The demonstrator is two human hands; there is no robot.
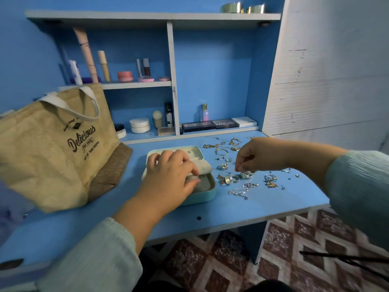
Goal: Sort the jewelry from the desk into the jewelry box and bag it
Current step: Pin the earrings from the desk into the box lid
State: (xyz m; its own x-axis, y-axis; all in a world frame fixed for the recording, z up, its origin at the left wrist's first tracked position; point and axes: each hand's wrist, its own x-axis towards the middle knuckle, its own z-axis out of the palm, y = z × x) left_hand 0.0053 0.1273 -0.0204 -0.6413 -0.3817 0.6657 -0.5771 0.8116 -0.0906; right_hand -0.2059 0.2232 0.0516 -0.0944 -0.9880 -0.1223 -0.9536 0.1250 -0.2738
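A mint green jewelry box [207,193] lies open on the blue desk [242,209], its cream lining showing. My left hand [171,175] rests inside it, its fingers curled over the cream padded flap [205,166]. Right of the box, rings, earrings and chains are scattered: a cluster of rings [231,179], a silver chain [242,190], gold chains [223,145] further back. My right hand [255,154] hovers over the rings, fingertips pinched together just above them; whether they hold a small piece is unclear. A tan burlap tote bag [56,148] stands at the left.
Shelves behind the desk hold cosmetics: makeup palettes [210,125], a small perfume bottle [204,112], white jars [140,125], tubes [86,53]. The desk's front edge runs below my forearms. A patterned tile floor [294,249] lies beneath.
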